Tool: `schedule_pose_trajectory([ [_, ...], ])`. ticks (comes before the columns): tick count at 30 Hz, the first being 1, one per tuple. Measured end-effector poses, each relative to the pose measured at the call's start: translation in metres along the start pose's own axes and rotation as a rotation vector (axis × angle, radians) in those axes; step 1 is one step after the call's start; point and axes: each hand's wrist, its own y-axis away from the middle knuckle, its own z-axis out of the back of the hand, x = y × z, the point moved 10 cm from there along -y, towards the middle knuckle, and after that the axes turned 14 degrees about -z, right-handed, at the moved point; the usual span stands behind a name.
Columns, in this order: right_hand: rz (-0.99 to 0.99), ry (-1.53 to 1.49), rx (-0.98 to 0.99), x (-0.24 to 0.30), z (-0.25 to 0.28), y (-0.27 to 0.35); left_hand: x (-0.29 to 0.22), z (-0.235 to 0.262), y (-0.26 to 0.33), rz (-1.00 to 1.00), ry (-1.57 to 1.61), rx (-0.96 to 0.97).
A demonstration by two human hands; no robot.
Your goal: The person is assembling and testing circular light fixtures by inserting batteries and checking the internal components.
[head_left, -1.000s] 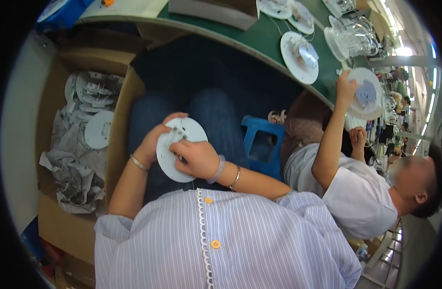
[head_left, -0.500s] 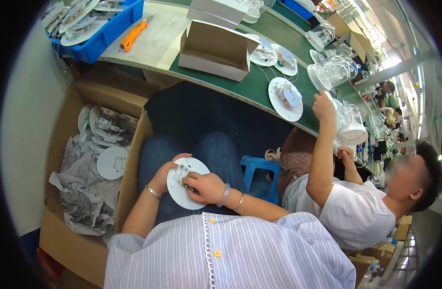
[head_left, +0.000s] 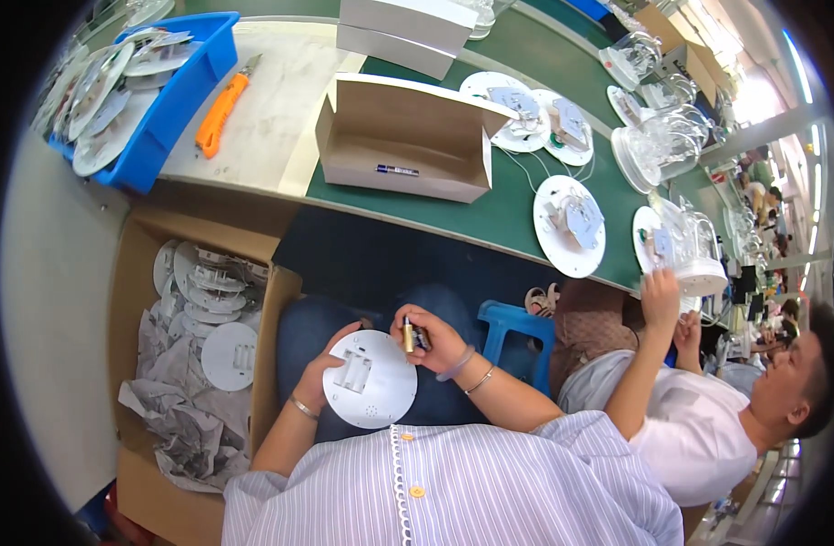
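Observation:
My left hand [head_left: 319, 371] grips the left edge of a white round base plate [head_left: 381, 398] above my lap. The plate faces up and its rectangular battery compartment shows; whether any cells sit in it I cannot make out. Just right of the plate, my right hand [head_left: 442, 344] is closed around batteries [head_left: 409, 335], gold and dark in colour, one end poking out between thumb and fingers. How many it holds is hidden. On the bench, a white cardboard box [head_left: 408, 118] lies open toward me, with a single dark battery [head_left: 397, 170] inside.
At my left stands a large carton [head_left: 270, 328] of similar plates and crumpled paper. A blue bin [head_left: 176, 114] of wired plates and an orange utility knife [head_left: 221, 114] lie on the bench. Wired plates [head_left: 570, 227] sit farther right, near a co-worker [head_left: 672, 400] handling clear domes. A blue stool [head_left: 517, 337] stands below.
My right hand has lifted off the plate's compartment and moved right, with batteries now showing in it. The view has shifted, bringing the battery in the box into sight.

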Motion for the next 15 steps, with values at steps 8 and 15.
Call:
schedule_pose_trajectory([
  [8,-0.164,-0.357,0.193,0.004,0.046,-0.025,0.002,0.01,-0.024,0.097,0.034,-0.12],
  [15,-0.202,-0.289,0.075,0.003,0.054,-0.029,0.0,0.019,-0.026,0.132,-0.045,-0.2],
])
